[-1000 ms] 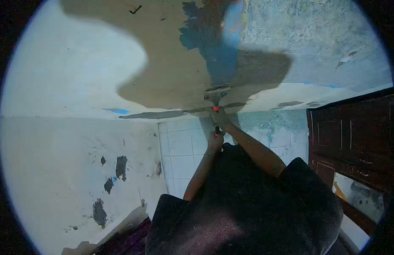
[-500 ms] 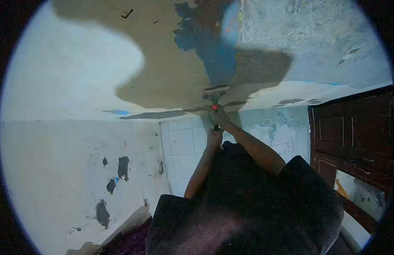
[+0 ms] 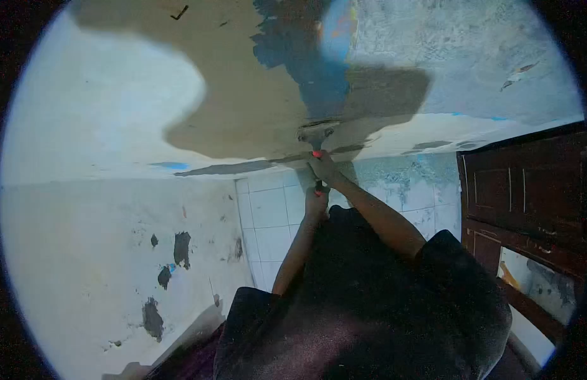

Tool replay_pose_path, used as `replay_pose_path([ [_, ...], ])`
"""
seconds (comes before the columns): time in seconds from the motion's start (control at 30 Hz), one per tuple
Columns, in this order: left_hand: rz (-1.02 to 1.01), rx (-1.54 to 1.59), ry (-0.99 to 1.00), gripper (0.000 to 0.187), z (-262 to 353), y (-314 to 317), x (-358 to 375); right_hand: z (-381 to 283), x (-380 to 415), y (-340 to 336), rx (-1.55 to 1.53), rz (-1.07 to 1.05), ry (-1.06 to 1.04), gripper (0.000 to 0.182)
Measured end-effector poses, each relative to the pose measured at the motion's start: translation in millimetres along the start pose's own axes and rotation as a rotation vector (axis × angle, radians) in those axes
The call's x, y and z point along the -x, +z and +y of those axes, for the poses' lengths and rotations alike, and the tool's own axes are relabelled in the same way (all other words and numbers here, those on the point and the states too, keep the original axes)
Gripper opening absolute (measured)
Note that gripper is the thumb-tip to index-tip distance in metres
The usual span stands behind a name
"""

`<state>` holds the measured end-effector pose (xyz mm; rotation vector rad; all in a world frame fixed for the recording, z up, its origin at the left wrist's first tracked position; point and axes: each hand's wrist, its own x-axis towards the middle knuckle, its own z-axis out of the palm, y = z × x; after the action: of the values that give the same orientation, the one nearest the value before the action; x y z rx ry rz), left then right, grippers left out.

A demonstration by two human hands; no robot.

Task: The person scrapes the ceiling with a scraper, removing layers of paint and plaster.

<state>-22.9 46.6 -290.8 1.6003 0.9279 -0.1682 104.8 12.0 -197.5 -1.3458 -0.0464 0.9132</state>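
Observation:
Both of my hands grip a long-handled scraper with a wide head and red and black handle parts. My right hand is closed round the handle just below the red collar. Lower down, my left hand wraps the handle's end, close to my dark shirt. The scraper's blade edge lies at the lower part of the wall, right at the bottom of a bared blue patch. Peeling pale paint surrounds this patch.
A side wall with grey chipped spots stands on the left. White floor tiles lie below, with pale debris along the wall's foot. A dark wooden cabinet is on the right. A bent nail or hook sticks out above.
The view has shifted slightly, so the wall appears a little higher and further left. Both hands keep their hold on the scraper, whose blade stays at the foot of the blue patch.

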Motion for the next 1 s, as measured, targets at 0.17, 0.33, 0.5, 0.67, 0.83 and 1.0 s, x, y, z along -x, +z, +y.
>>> replay_pose_path([
  [0.17,0.062,0.029,0.334,0.014,15,5,1,-11,-4,0,0.022,-0.016,-0.059,0.033],
  [0.33,0.041,0.027,0.066,0.035,10,5,5,-2,0,5,-0.034,0.076,0.011,0.036],
  [0.5,-0.057,-0.025,0.118,0.034,40,5,13,-28,19,2,0.108,0.04,-0.069,0.033],
  [0.67,0.057,0.029,0.112,0.032,9,7,-2,-1,-9,-8,-0.016,-0.096,-0.123,0.029],
  [0.83,0.008,0.128,0.106,0.034,9,8,-8,-14,5,4,0.143,0.155,-0.031,0.028],
  [1.0,0.065,0.115,0.169,0.032,-17,13,-16,-8,-3,-6,0.028,-0.06,-0.119,0.031],
])
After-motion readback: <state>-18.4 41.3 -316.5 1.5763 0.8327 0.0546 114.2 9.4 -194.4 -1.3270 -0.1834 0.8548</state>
